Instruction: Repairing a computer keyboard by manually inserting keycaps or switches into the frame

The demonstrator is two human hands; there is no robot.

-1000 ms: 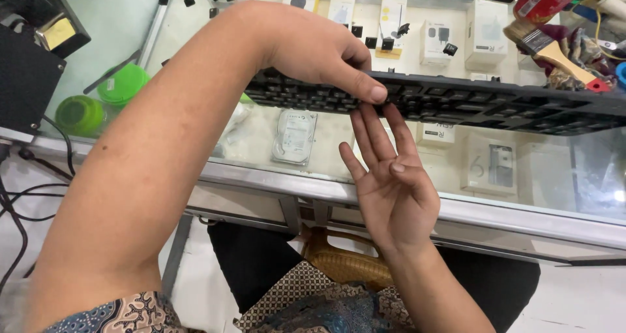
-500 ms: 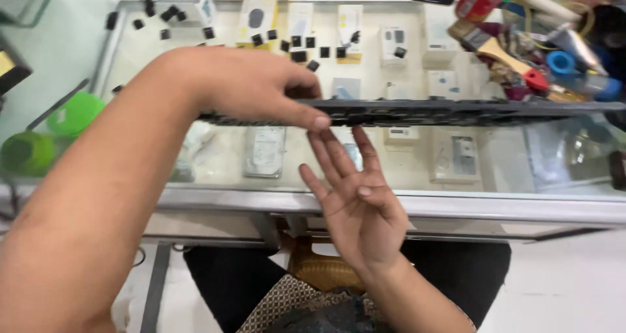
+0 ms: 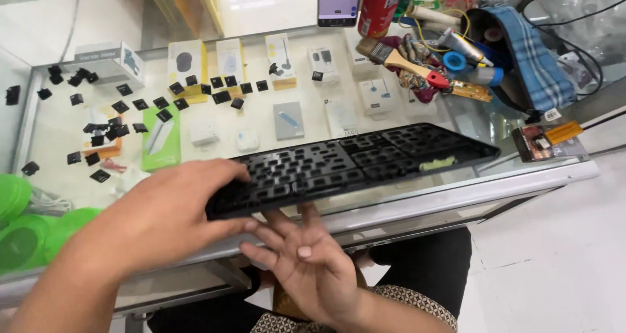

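Note:
A black keyboard frame (image 3: 365, 160) with its keycaps removed lies flat across the front of a glass counter (image 3: 456, 189). My left hand (image 3: 176, 215) grips its left end, thumb underneath and fingers over the top. My right hand (image 3: 306, 261) is open, palm up, just under the frame's near edge, its fingertips touching the underside. Several loose black keycaps (image 3: 124, 114) lie scattered on the glass at the back left.
Small boxed goods show inside the glass case (image 3: 287, 121). At the back right stand a red can (image 3: 379, 7), a paintbrush (image 3: 404, 62), tape rolls and a blue checked cloth (image 3: 528, 52). Green round objects (image 3: 19, 232) sit at the left edge. A phone (image 3: 339, 0) leans behind.
The keyboard frame has turned from edge-on to lying flat with its top face up. My left hand has slid toward the frame's left end, and my view has tilted down and right.

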